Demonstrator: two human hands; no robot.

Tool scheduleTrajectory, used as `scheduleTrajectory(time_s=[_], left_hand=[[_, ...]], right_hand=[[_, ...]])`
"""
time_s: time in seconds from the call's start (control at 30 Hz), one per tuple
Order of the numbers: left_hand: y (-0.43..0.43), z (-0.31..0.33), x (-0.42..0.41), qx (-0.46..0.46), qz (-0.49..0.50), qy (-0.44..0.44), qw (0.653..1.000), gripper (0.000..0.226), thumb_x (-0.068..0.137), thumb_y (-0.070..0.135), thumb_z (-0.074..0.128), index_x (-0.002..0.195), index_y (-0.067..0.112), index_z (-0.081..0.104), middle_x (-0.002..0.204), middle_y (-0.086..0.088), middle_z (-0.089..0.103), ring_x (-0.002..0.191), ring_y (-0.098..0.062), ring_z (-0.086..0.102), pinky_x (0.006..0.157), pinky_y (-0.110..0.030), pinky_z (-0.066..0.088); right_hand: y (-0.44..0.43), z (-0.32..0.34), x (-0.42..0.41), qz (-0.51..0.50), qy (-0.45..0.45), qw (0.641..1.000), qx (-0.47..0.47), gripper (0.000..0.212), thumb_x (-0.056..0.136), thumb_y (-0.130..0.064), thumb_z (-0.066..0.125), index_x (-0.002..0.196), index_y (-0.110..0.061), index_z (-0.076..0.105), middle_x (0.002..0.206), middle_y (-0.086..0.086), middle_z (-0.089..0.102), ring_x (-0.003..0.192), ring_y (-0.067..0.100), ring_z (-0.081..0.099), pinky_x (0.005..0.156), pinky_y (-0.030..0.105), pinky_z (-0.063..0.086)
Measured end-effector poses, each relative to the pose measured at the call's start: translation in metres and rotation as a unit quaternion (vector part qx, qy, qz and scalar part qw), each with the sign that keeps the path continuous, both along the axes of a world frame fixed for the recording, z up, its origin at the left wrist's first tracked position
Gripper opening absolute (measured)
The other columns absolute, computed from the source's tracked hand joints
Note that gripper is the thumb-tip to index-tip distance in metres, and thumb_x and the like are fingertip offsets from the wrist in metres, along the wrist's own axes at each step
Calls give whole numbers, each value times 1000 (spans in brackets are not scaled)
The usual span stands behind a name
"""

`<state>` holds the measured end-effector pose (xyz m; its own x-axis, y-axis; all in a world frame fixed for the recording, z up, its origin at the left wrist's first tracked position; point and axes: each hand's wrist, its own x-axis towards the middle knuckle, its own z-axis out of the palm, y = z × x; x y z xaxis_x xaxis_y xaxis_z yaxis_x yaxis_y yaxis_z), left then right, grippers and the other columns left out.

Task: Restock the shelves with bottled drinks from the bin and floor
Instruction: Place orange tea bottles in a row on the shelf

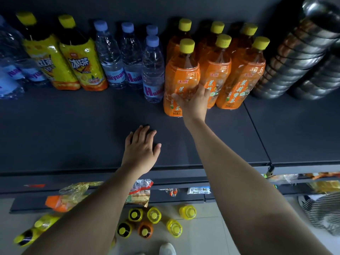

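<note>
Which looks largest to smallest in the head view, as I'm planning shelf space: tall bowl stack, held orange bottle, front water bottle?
1. tall bowl stack
2. orange bottle, nearest the camera, which flatters it
3. water bottle, clearly slimmer

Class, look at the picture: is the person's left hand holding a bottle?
No, the left hand rests flat on the shelf with nothing in it; only the right hand grips an orange bottle.

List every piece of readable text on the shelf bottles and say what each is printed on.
"冰红茶": yellow-labelled dark tea bottle.
"Huiyuan": blue-capped clear plastic water bottle.
"Hu": front clear water bottle; the rest of the word curves out of sight.
"沐典": orange-labelled tea bottle with yellow cap.
The remaining label print is too small or blurred to read.
</note>
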<state>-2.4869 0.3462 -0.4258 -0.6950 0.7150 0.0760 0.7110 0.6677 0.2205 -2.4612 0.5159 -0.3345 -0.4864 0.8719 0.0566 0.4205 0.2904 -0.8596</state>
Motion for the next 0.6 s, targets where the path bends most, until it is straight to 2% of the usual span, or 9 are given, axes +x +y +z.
scheduleTrajectory(time_s=[0.1, 0.23, 0.37, 0.47, 0.6], left_hand=[[0, 0, 0, 3, -3, 7, 1000, 57, 84, 45, 30, 120, 12, 60, 131, -13, 56, 126, -32, 49, 103, -52, 36], [-1, 1, 0, 1, -2, 18, 1000, 53, 83, 44, 33, 116, 13, 62, 127, -12, 59, 121, -31, 54, 99, -51, 40], [0, 0, 0, -4, -2, 24, 1000, 52, 83, 44, 33, 117, 14, 61, 127, -11, 59, 122, -30, 53, 101, -50, 40], [-1, -1, -1, -8, -2, 24, 1000, 54, 84, 45, 31, 120, 15, 59, 130, -10, 56, 125, -29, 51, 103, -49, 37], [0, -2, 0, -3, -3, 25, 1000, 53, 84, 44, 32, 119, 15, 59, 130, -10, 57, 124, -30, 51, 102, -49, 38]], right_hand=[[-3, 0, -5, -15, 8, 1000, -1, 84, 71, -36, 78, 138, -10, 34, 137, 7, 37, 125, 24, 41, 98, 33, 40], [-10, -10, -6, -56, 44, 996, -43, 75, 71, -32, 80, 131, -10, 40, 129, 6, 41, 116, 24, 47, 88, 30, 41], [-15, -29, -3, -92, 24, 991, -98, 68, 75, -34, 76, 130, -12, 42, 129, 8, 40, 115, 29, 48, 92, 38, 43], [-12, -32, -9, -89, 9, 992, -90, 69, 77, -36, 74, 132, -11, 40, 130, 8, 43, 117, 29, 48, 96, 43, 44], [-5, -26, -22, -99, -7, 991, -92, 67, 80, -35, 71, 133, -9, 38, 133, 10, 42, 119, 30, 47, 96, 41, 42]])
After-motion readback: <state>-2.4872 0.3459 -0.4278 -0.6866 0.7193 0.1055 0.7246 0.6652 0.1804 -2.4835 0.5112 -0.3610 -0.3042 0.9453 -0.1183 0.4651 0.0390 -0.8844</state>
